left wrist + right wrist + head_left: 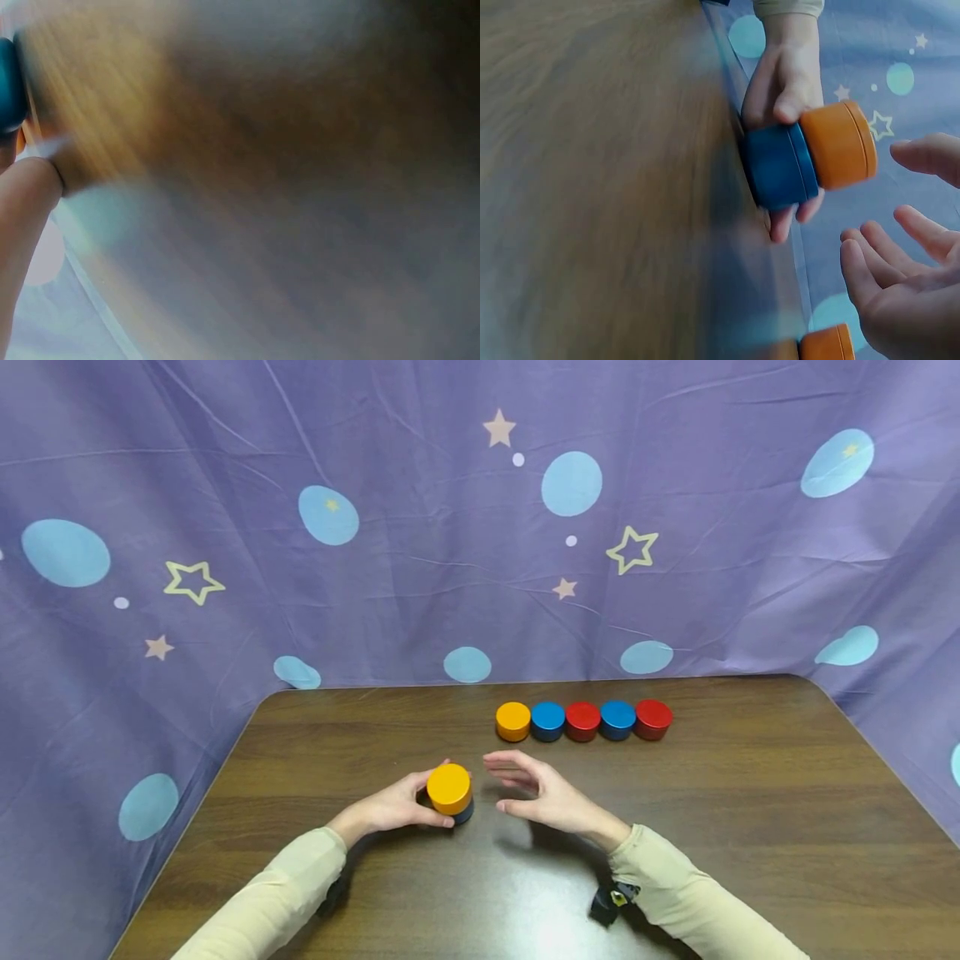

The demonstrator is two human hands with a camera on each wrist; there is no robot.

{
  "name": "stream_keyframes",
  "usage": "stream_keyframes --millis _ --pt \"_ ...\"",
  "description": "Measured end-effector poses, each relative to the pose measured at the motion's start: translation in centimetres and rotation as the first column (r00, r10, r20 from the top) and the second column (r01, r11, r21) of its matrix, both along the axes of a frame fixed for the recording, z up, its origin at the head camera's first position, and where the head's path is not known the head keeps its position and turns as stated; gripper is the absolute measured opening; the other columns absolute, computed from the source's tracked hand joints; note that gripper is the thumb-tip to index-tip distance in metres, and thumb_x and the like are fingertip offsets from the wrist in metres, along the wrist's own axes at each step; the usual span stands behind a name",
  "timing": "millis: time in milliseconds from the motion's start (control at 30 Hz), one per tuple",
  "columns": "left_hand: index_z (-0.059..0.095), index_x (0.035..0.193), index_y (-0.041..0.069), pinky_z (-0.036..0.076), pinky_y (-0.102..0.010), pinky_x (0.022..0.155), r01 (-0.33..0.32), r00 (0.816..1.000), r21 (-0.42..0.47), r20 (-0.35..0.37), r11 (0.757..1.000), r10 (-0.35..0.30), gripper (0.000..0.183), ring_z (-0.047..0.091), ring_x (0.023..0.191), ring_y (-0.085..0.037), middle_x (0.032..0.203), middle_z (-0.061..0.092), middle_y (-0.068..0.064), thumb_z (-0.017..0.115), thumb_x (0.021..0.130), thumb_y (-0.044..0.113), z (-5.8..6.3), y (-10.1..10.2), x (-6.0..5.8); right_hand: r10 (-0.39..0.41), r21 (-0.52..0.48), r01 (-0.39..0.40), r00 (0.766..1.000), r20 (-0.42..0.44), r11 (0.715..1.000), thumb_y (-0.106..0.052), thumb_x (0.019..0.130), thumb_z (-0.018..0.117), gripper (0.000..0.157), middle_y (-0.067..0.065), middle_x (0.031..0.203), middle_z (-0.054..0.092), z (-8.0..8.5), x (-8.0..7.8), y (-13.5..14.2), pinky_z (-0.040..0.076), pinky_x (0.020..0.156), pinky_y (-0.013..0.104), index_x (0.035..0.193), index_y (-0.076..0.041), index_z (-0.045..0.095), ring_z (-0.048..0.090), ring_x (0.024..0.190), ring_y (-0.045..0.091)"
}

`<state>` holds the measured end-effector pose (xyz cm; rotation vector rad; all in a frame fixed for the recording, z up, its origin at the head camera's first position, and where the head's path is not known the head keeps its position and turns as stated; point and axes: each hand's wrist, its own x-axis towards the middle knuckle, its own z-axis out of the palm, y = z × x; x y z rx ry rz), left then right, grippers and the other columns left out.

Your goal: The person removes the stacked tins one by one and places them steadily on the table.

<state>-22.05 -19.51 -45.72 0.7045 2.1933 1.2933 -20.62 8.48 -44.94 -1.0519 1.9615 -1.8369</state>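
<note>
Near the middle of the table, in the head view, an orange round tin (449, 788) sits on top of a dark blue round tin (464, 813). My left hand (397, 803) grips this stack from the left, thumb on the near side and fingers behind. In the right wrist view the thumb lies by the seam between the blue tin (778, 166) and the orange tin (840, 146). To the right of the stack, my right hand (553, 797) hovers apart from it, fingers spread and holding nothing. The left wrist view is blurred, with part of the blue tin (10, 86) at its edge.
Behind the hands a row of round tins stands side by side: an orange tin (513, 721), blue tin (547, 721), red tin (582, 721), another blue tin (618, 720) and another red tin (653, 719). A purple patterned curtain (420, 602) hangs behind the brown wooden table (750, 793).
</note>
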Motion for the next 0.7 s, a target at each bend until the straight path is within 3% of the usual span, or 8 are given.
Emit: stream_keyframes --millis 233,500,700 --pt "0.040 0.145 0.000 0.009 -0.061 0.110 -0.002 1.000 0.003 0.015 1.000 0.001 0.075 0.015 0.142 -0.038 0.156 0.018 -0.023 0.078 0.083 0.019 0.1 0.0 0.1 -0.018 0.016 0.018 1.000 0.008 1.000 0.001 0.083 0.072 0.061 0.025 0.138 0.046 0.2 -0.2 -2.1 0.038 0.104 0.043 0.138 0.002 0.045 0.046 0.126 0.037" --pt "0.039 0.145 -0.001 0.011 -0.062 0.109 0.017 1.000 0.017 0.001 1.000 -0.017 0.074 0.019 0.141 -0.038 0.153 0.028 -0.021 0.077 0.083 0.016 0.0 -0.1 0.0 -0.028 0.022 0.028 0.999 -0.024 0.999 0.002 0.082 0.074 0.061 0.023 0.135 0.050 -0.3 -0.8 -3.5 0.039 0.103 0.044 0.136 0.006 0.045 0.051 0.123 0.032" --pt "0.043 0.142 0.003 0.018 -0.058 0.109 0.029 1.000 0.047 -0.008 0.998 -0.029 0.069 0.037 0.134 -0.030 0.143 0.046 -0.012 0.077 0.083 0.013 0.0 0.1 -0.1 -0.037 0.005 0.038 0.999 -0.038 0.999 0.002 0.081 0.074 0.058 0.019 0.133 0.053 -0.2 -0.5 -4.3 0.042 0.099 0.045 0.133 0.008 0.047 0.055 0.116 0.032"
